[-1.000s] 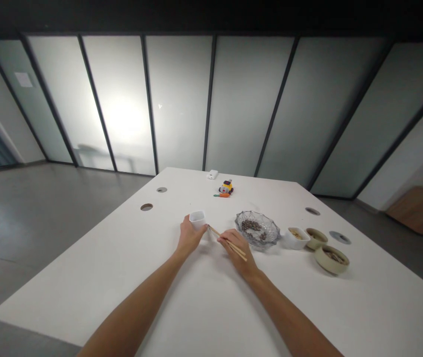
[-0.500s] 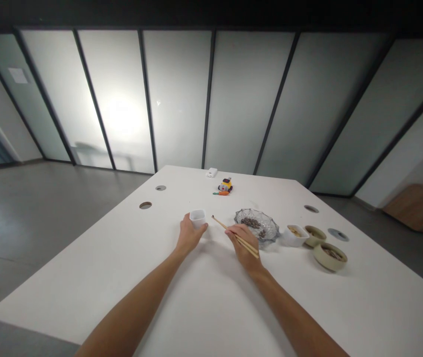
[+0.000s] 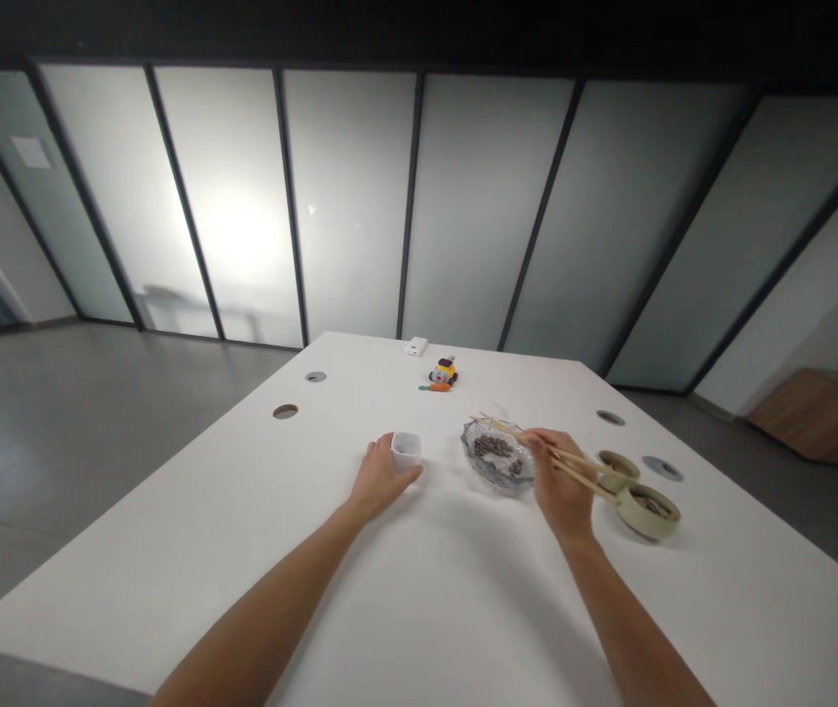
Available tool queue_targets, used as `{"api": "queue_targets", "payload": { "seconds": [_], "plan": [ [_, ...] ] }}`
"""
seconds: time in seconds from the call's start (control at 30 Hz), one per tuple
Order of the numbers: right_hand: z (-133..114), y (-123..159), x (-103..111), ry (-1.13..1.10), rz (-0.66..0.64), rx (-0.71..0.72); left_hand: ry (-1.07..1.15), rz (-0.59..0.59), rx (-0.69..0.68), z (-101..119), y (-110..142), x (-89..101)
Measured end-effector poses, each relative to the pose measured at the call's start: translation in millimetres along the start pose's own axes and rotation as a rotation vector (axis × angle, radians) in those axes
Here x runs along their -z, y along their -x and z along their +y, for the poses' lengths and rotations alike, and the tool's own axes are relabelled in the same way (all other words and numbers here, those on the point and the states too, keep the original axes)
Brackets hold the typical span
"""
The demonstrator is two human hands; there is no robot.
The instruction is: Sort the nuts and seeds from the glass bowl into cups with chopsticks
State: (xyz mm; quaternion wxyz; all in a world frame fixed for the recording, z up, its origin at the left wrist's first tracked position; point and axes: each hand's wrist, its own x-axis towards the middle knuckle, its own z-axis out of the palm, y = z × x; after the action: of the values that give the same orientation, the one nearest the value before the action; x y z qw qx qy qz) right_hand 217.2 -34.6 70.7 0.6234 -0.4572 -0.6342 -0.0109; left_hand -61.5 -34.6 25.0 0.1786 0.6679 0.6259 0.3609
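My left hand [image 3: 380, 477] is closed around the side of a small white cup [image 3: 408, 449], which stands on the white table. In my right hand [image 3: 564, 486] is a pair of chopsticks [image 3: 582, 469]. Their tips reach over the far part of a clear glass bowl [image 3: 472, 463] with a jagged rim. Small dark brown beans or seeds [image 3: 493, 448] lie inside that bowl. Whether the chopstick tips pinch anything is too small to tell. The white bowl seen earlier on the right is hidden behind my right hand.
Two olive-green bowls [image 3: 646, 525] stand to the right of my right hand; the nearer holds dark pieces. Farther back are a yellow toy car [image 3: 445, 369], a toy carrot [image 3: 436, 388] and a small white case [image 3: 417, 347]. Round holes [image 3: 286, 411] pierce the table [image 3: 190, 530].
My right hand has moved right with the chopsticks, from beside the cup to over the glass bowl. My left hand and the cup have shifted slightly right and nearer.
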Motion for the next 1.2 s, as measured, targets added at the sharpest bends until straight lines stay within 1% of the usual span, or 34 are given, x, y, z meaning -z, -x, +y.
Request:
{"api": "queue_targets", "payload": {
  "seconds": [0.07, 0.13, 0.2, 0.27, 0.37, 0.6, 0.7, 0.93, 1.2],
  "plan": [
    [24.8, -6.1, 11.3, 0.092, 0.018, -0.022, -0.007, -0.011, -0.010, 0.1, 0.4, 0.9],
    [46.4, -7.4, 18.1, 0.154, -0.015, -0.014, -0.013, -0.011, -0.014, -1.0, 0.4, 0.8],
    [61.0, -5.9, 20.7, 0.164, -0.065, -0.007, -0.017, -0.006, -0.019, -2.8, -0.2, 0.0],
    [68.3, -4.1, 20.7, 0.167, -0.083, -0.018, -0.017, 0.000, -0.030, -5.0, -1.3, -1.3],
    [70.9, -3.8, 19.5, 0.185, -0.097, -0.016, -0.023, -0.002, -0.054, -8.0, -3.0, -3.2],
    [75.1, -5.6, 20.7, 0.194, -0.200, 0.040, -0.048, -0.014, -0.069, -14.3, -5.0, -5.5],
    [77.1, -5.0, 21.5, 0.178, -0.198, 0.019, -0.052, -0.028, -0.078, -14.8, -5.3, -5.1],
    [77.5, -6.4, 22.7, 0.171, -0.137, -0.030, -0.048, -0.031, -0.061, -14.5, -5.6, -4.3],
    [73.6, -6.6, 22.4, 0.173, -0.195, -0.075, -0.058, -0.032, -0.061, -13.1, -5.6, -4.5]
  ]
}}
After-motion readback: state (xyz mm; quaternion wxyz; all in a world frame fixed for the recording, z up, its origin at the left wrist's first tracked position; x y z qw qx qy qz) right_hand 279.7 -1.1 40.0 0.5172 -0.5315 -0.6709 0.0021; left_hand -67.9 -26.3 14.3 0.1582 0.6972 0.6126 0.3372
